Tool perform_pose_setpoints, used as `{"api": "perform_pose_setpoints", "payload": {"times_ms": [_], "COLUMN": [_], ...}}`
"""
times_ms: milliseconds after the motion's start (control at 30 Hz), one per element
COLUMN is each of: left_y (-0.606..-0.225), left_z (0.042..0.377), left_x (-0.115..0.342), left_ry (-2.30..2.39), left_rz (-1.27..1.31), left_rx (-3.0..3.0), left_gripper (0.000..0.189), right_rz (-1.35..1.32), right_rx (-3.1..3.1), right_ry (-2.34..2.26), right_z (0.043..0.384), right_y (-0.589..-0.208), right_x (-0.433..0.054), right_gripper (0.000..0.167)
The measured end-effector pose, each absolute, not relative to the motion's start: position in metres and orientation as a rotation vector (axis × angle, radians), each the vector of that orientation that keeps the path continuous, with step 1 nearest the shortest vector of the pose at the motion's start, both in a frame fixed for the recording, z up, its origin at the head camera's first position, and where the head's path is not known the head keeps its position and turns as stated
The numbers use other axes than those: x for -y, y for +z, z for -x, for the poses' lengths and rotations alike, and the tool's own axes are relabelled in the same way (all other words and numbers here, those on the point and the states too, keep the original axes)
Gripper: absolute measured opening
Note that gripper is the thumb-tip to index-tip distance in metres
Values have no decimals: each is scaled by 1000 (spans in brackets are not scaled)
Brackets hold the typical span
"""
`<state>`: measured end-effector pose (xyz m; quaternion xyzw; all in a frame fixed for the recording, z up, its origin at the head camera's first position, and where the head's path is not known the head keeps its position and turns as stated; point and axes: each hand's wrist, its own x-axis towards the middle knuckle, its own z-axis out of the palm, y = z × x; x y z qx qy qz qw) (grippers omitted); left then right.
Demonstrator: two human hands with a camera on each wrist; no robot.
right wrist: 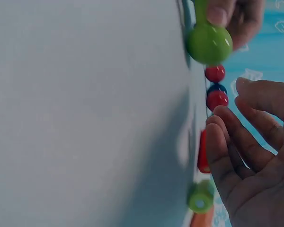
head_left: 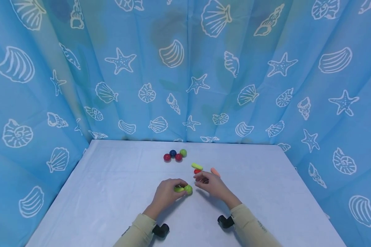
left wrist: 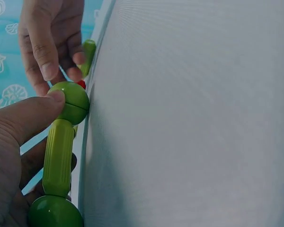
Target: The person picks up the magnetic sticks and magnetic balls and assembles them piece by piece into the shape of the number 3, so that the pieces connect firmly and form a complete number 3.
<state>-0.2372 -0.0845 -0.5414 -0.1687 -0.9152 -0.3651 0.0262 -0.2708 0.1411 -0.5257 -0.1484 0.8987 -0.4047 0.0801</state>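
Observation:
My left hand pinches a toy piece with thumb and fingers: a ribbed yellow-green rod with a green ball at one end. Another green ball is at the rod's other end, low in the left wrist view. The thumb presses on the upper ball. To the right of this piece, and apart from it, my right hand hovers with loosely bent fingers and nothing in them. Just beyond it lie a yellow-green rod, a red rod and an orange rod.
Farther back on the white table sits a cluster of balls: a red ball, a blue ball, a second red ball and a green ball. A blue shell-patterned curtain surrounds the table's back and sides.

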Motion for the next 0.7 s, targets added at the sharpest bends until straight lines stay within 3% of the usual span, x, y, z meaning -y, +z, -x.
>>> {"api": "perform_pose_setpoints", "payload": {"times_ms": [333,700], "left_y": [-541,-542], "left_z": [238,238], "left_x": [84,84], "left_ry": [-1150,-1138], "left_rz": [494,500], "left_rx": [2852,2834], "left_gripper": [26,26], "right_rz": [346,289], "right_rx": [-2877,-2972], "right_ry": [-1075,-832], "right_z": [291,310], "right_y": [-514,-526], "right_x": [-144,-142], "right_gripper": [23,29]}}
